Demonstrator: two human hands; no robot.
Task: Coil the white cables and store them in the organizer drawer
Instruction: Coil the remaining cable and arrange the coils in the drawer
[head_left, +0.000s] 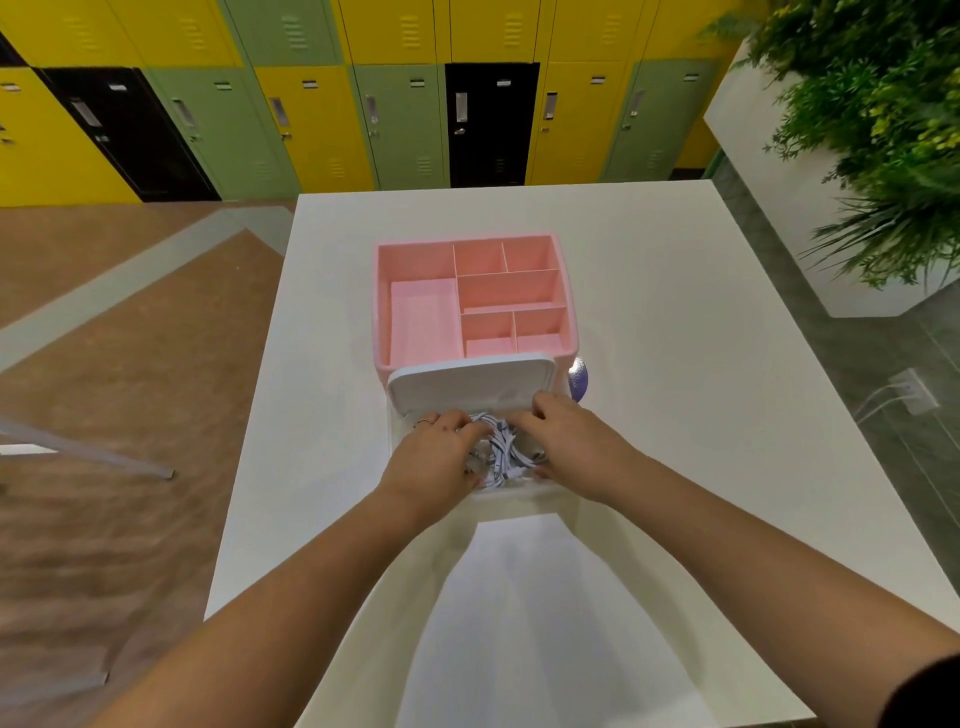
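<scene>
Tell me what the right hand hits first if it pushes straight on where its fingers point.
Likely the white panel above the open drawer: the right hand lies over the white cables, fingers aimed forward at its lower edge. Depth is unclear.

white cables (500, 448): bundled, inside drawer (519, 492) | drawer: white, pulled open, under pink organizer (377, 312)
</scene>
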